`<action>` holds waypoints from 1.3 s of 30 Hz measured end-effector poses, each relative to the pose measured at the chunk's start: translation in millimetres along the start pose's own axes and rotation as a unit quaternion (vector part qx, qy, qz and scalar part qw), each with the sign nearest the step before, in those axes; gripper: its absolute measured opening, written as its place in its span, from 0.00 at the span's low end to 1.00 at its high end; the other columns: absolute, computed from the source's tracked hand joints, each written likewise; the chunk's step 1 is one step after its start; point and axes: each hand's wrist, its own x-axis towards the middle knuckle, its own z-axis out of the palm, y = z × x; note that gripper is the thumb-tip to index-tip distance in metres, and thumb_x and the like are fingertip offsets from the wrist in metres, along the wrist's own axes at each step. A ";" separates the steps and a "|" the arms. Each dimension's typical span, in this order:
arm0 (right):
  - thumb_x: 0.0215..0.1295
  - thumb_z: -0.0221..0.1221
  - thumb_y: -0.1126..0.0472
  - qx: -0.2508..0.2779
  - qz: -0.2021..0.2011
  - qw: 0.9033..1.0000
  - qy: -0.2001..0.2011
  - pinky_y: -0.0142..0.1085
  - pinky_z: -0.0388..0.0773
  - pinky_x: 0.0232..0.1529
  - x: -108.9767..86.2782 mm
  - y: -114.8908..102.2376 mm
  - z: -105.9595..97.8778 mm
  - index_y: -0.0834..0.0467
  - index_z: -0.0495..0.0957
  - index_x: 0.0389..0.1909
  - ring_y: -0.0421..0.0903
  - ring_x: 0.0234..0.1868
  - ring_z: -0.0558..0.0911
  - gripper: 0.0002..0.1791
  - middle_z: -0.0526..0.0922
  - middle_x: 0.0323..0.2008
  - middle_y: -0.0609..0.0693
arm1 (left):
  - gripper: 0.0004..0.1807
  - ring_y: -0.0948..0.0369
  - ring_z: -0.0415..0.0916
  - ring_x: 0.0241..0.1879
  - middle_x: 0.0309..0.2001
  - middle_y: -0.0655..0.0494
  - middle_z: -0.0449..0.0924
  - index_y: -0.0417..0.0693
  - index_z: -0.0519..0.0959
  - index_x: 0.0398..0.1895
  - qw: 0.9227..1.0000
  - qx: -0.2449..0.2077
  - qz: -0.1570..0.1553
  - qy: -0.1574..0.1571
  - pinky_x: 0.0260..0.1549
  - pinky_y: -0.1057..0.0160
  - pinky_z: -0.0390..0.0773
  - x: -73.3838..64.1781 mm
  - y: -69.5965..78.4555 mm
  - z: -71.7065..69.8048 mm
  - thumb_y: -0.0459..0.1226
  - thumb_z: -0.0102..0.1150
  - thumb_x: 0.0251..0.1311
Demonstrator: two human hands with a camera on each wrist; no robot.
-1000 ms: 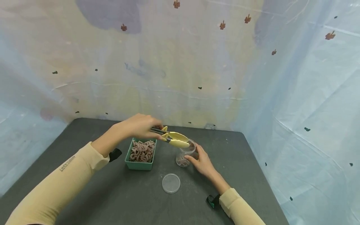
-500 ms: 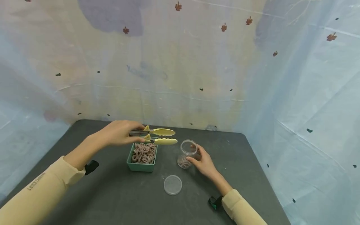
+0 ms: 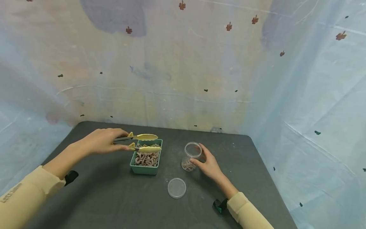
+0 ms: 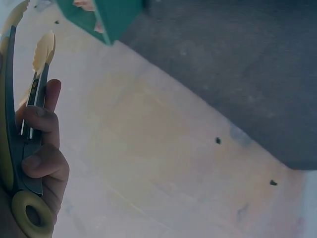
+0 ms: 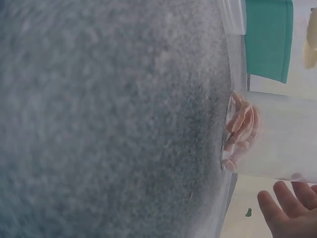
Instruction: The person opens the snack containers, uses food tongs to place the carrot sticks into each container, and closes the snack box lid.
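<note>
My left hand (image 3: 104,140) grips a pair of tongs (image 3: 146,137) with yellow tips, spread apart over a green tub (image 3: 144,170). Nothing shows between the tips. Brownish, worm-like strips (image 3: 146,160) fill the tub. In the left wrist view, fingers wrap the tongs' handles, with a yellow ring (image 4: 20,210) at the tail end. To the right, my right hand (image 3: 210,163) holds a clear, lidless jar (image 3: 192,152) upright on the table, thumb on its near side. A few strips (image 5: 242,126) lie at the jar's bottom in the right wrist view.
A round clear lid (image 3: 176,188) lies flat on the dark table (image 3: 137,203) in front of the tub and jar. Patterned plastic sheeting (image 3: 171,63) hangs behind the table and along its sides.
My left hand has carried the tongs leftward and down, from over the jar's mouth to over the green tub, and their tips have spread. The right hand stays at the jar.
</note>
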 end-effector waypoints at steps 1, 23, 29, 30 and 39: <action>0.67 0.71 0.49 -0.006 0.000 1.000 0.000 0.55 0.75 0.66 0.2 -0.2 -0.7 0.58 0.57 0.82 0.60 0.72 0.73 0.49 0.68 0.74 0.60 | 0.40 0.50 0.85 0.47 0.58 0.46 0.83 0.43 0.81 0.63 1.000 0.001 -0.002 -0.004 0.39 0.48 0.85 -1.4 -1.9 1.4 0.67 0.61 0.64; 0.73 0.67 0.56 0.024 -0.060 0.998 0.002 0.59 0.73 0.66 6.0 3.1 1.9 0.55 0.67 0.76 0.58 0.69 0.76 0.34 0.76 0.69 0.57 | 0.55 0.39 0.79 0.59 0.66 0.37 0.76 0.42 0.77 0.68 0.996 0.008 -0.020 -0.082 0.49 0.36 0.80 2.8 -10.3 12.1 0.78 0.57 0.53; 0.73 0.66 0.56 0.016 -0.057 0.998 0.000 0.57 0.74 0.66 5.3 0.8 3.1 0.55 0.66 0.76 0.58 0.69 0.76 0.34 0.75 0.69 0.57 | 0.57 0.39 0.78 0.60 0.68 0.36 0.74 0.42 0.76 0.69 0.995 0.013 -0.016 -0.100 0.47 0.37 0.81 11.5 -10.5 12.4 0.78 0.57 0.52; 0.73 0.66 0.56 0.017 -0.057 0.998 0.000 0.57 0.74 0.66 5.2 0.6 3.2 0.55 0.66 0.76 0.58 0.69 0.76 0.34 0.75 0.69 0.57 | 0.57 0.39 0.78 0.60 0.68 0.36 0.74 0.42 0.75 0.70 0.995 0.013 -0.016 -0.101 0.47 0.37 0.81 12.9 -10.8 12.7 0.78 0.58 0.52; 0.73 0.66 0.57 0.023 -0.061 0.998 -0.004 0.54 0.75 0.66 6.0 1.4 3.0 0.57 0.65 0.76 0.58 0.69 0.76 0.34 0.74 0.70 0.59 | 0.55 0.38 0.75 0.64 0.68 0.39 0.75 0.44 0.76 0.70 0.992 0.000 -0.019 -0.123 0.52 0.33 0.78 26.3 -13.7 7.6 0.76 0.63 0.51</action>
